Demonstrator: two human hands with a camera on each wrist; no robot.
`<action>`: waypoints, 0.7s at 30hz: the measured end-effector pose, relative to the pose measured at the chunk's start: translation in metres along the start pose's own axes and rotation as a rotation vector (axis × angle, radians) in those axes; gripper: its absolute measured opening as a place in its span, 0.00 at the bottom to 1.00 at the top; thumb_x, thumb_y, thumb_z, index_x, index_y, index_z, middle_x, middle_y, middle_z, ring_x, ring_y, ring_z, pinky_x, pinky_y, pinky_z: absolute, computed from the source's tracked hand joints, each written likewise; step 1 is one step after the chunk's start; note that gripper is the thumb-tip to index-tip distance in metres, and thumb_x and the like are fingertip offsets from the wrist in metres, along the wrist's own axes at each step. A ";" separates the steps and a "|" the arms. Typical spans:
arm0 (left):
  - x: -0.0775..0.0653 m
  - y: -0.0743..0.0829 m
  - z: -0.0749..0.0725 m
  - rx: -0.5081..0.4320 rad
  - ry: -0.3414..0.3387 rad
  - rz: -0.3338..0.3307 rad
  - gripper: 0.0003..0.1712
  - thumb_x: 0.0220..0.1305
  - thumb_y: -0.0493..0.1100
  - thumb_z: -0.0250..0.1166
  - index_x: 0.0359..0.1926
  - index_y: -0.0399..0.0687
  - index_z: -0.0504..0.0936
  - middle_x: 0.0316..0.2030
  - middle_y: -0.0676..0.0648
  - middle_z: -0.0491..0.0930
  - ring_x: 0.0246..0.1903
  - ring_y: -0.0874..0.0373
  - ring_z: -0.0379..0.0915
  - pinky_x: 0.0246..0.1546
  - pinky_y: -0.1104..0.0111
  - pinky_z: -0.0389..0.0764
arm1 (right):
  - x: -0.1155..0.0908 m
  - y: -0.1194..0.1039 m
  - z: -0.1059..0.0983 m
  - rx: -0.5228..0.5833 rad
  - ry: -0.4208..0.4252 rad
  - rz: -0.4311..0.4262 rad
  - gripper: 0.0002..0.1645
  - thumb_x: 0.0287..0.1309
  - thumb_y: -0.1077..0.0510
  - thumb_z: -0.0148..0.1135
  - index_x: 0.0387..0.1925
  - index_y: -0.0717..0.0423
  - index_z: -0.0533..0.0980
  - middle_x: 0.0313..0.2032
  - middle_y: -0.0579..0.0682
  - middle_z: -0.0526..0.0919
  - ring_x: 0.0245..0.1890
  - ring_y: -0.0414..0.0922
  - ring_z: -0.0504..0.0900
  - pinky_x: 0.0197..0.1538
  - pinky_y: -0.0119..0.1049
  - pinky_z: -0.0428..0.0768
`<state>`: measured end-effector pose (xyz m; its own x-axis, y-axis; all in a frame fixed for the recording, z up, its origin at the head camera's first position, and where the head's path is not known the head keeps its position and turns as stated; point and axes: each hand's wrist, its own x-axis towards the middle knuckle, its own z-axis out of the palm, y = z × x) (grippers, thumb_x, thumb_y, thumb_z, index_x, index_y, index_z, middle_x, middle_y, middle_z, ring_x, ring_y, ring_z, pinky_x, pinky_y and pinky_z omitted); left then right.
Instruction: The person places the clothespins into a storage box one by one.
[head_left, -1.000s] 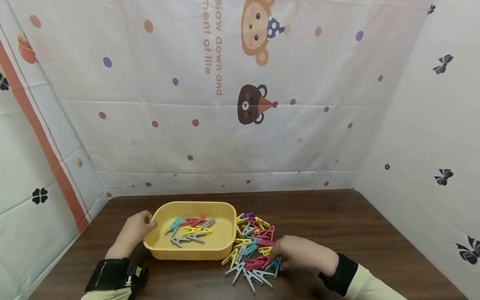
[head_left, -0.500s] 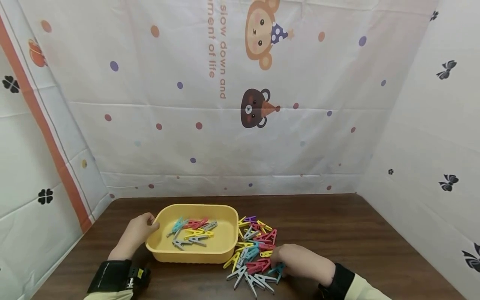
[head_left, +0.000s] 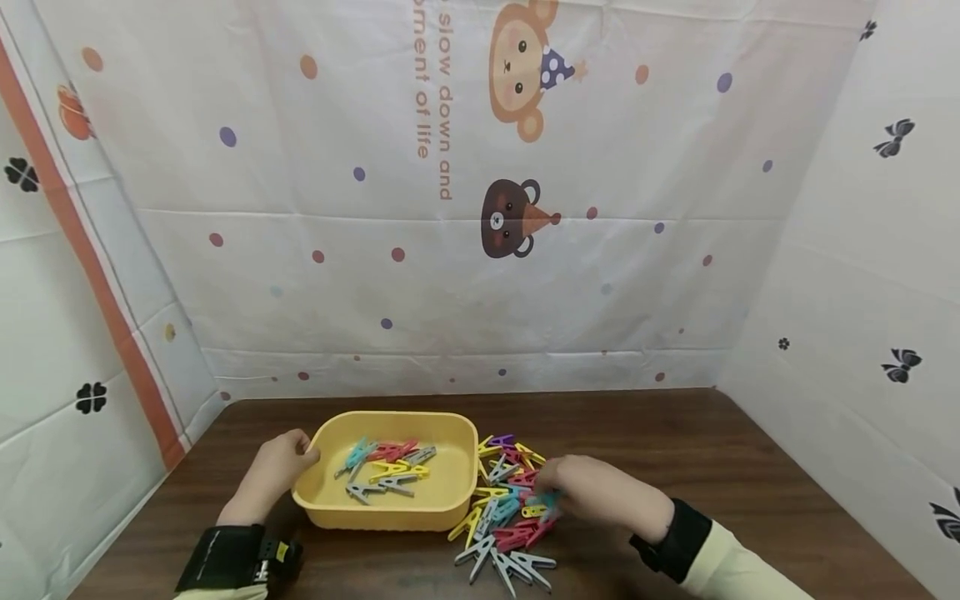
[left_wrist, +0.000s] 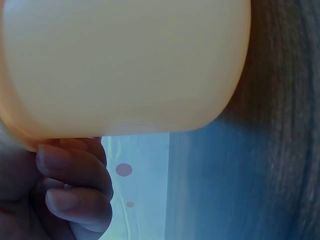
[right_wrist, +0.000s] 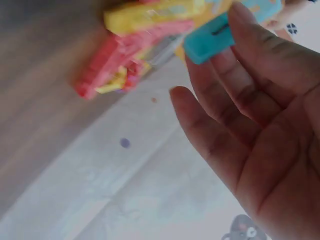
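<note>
A yellow plastic basin [head_left: 382, 518] stands on the table with several clothespins [head_left: 390, 469] in grey, yellow, red and teal lying in it. My left hand [head_left: 273, 473] grips the basin's left rim; its curled fingers [left_wrist: 80, 170] show beside the wall in the left wrist view. Between thumb and fingers, my right hand [head_left: 603, 493] pinches a teal clothespin [right_wrist: 207, 42], blurred in the head view. That hand is over the right side of a loose pile of clothespins [head_left: 513, 533], coloured red, yellow, teal, grey and purple.
The pile lies against the basin's right side on the dark wooden table [head_left: 637, 425]. A white printed cloth [head_left: 420, 292] hangs behind the table and continues along both sides.
My right hand has picked the teal clothespin up from the pile's right edge and moved it slightly up and away from me. The left hand keeps its hold on the basin.
</note>
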<state>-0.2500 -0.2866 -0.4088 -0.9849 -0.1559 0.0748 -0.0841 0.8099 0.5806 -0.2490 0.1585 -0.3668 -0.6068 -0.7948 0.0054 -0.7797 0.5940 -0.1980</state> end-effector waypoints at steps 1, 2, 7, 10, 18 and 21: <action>0.000 0.000 0.000 0.000 0.002 -0.001 0.09 0.67 0.38 0.60 0.32 0.37 0.71 0.25 0.46 0.70 0.25 0.56 0.68 0.26 0.67 0.68 | 0.004 -0.003 -0.005 -0.009 0.019 -0.006 0.10 0.59 0.64 0.70 0.41 0.49 0.84 0.38 0.41 0.86 0.37 0.32 0.80 0.41 0.31 0.81; 0.000 -0.001 -0.001 0.001 0.003 0.003 0.09 0.67 0.38 0.60 0.32 0.37 0.71 0.25 0.46 0.70 0.25 0.56 0.68 0.26 0.67 0.68 | 0.008 -0.006 -0.010 -0.014 0.033 -0.009 0.10 0.59 0.64 0.70 0.42 0.50 0.84 0.38 0.42 0.86 0.38 0.32 0.80 0.42 0.31 0.82; 0.000 -0.001 0.000 0.001 0.007 0.009 0.09 0.67 0.38 0.60 0.32 0.37 0.71 0.25 0.46 0.69 0.25 0.56 0.68 0.27 0.67 0.68 | 0.031 -0.018 -0.036 -0.051 0.093 -0.068 0.11 0.61 0.63 0.69 0.45 0.52 0.84 0.39 0.43 0.86 0.38 0.33 0.81 0.43 0.30 0.82; 0.000 -0.001 0.002 -0.005 0.011 0.001 0.09 0.67 0.38 0.60 0.32 0.37 0.71 0.24 0.46 0.69 0.25 0.56 0.68 0.27 0.67 0.68 | 0.050 -0.025 -0.052 -0.070 0.112 -0.082 0.09 0.63 0.61 0.67 0.45 0.50 0.84 0.41 0.44 0.86 0.39 0.35 0.82 0.44 0.31 0.81; -0.002 -0.002 0.006 -0.019 0.028 0.012 0.08 0.65 0.37 0.58 0.30 0.39 0.69 0.22 0.48 0.66 0.22 0.56 0.65 0.26 0.67 0.66 | 0.121 -0.038 -0.081 -0.122 0.108 -0.070 0.02 0.62 0.64 0.68 0.36 0.55 0.82 0.33 0.46 0.84 0.31 0.38 0.74 0.41 0.32 0.78; -0.003 -0.002 0.006 -0.023 0.036 0.014 0.09 0.65 0.37 0.58 0.29 0.39 0.68 0.21 0.48 0.65 0.22 0.56 0.64 0.25 0.67 0.65 | 0.149 -0.046 -0.084 -0.118 0.098 -0.030 0.03 0.60 0.64 0.70 0.36 0.55 0.83 0.33 0.47 0.85 0.31 0.40 0.74 0.42 0.33 0.78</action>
<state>-0.2480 -0.2850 -0.4149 -0.9798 -0.1654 0.1123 -0.0664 0.7990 0.5976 -0.3162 0.0233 -0.2750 -0.5910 -0.7996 0.1067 -0.8067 0.5855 -0.0800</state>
